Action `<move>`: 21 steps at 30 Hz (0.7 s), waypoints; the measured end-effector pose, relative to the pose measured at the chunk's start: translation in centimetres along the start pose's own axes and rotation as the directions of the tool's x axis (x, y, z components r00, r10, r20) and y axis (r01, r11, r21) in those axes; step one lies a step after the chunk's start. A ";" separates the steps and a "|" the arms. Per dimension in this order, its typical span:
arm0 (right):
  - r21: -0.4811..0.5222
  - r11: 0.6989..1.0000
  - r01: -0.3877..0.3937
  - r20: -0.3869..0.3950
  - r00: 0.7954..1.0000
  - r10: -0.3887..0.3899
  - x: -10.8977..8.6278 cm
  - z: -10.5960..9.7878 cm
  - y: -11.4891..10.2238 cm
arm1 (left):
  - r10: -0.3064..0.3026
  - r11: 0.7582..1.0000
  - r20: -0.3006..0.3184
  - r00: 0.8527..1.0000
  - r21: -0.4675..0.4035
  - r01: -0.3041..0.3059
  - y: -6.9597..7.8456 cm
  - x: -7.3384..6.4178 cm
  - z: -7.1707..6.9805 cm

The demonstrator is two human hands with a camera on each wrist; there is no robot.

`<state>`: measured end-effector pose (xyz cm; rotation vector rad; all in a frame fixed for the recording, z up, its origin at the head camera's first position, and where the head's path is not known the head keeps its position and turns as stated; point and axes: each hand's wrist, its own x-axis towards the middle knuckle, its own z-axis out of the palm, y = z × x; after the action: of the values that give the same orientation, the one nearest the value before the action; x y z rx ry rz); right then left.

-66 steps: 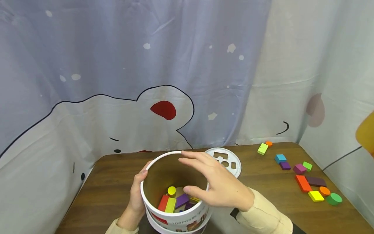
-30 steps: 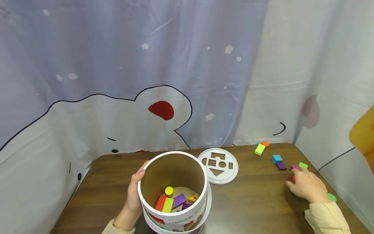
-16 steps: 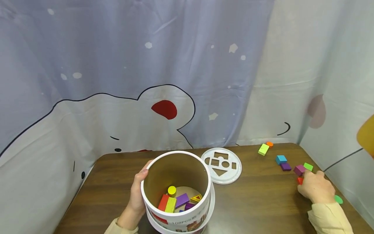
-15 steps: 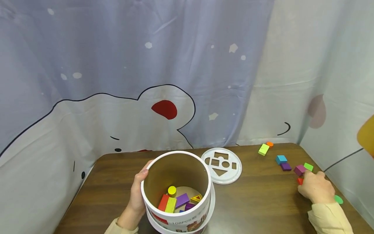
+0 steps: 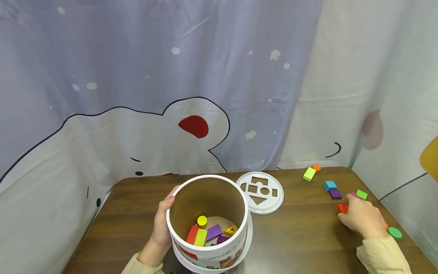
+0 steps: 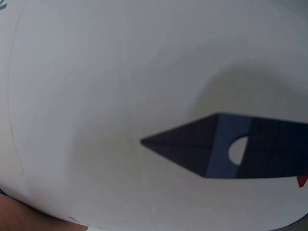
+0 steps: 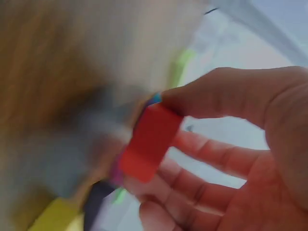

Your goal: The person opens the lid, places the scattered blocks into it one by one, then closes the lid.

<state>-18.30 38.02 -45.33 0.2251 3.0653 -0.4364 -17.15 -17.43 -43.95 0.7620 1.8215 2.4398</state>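
My left hand grips the left side of a white toy-block bucket, thumb at the rim. The bucket's open top tips toward me. Inside lie a red block, a yellow-green block, a yellow cylinder and purple blocks. Over the right part of the table, my right hand pinches a red rectangular block between thumb and fingers. The left wrist view is filled by a pale surface with a dark pointed shape.
A white lid with shaped cut-outs lies behind the bucket. Loose blocks sit at the table's right: a lime block, an orange disc, a blue block, a purple block, a green block and a green disc.
My right hand has gone from above the bucket to the blocks at right, taken the red block and shifted slightly left with it. My left hand keeps its hold on the bucket.
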 end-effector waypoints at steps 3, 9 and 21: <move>0.041 0.994 0.106 -0.096 0.990 -0.102 -0.5 -0.5 -2.0 | 0.000 1.000 0.014 1.000 -0.007 0.001 -0.5 0.0 -0.3; 0.189 0.915 0.355 -0.345 0.897 -0.277 -2.6 -1.1 -7.4 | -0.004 1.000 0.005 1.000 0.010 0.004 -0.4 0.0 -0.1; 0.425 0.411 0.807 -0.576 0.591 -0.565 -7.3 -3.9 -21.3 | 0.010 1.000 0.007 1.000 -0.010 -0.010 -1.0 0.1 -0.8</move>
<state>-14.31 17.89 -35.30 -1.2016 2.9744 -1.6927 -17.86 -17.81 -45.02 0.7796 1.8068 2.4467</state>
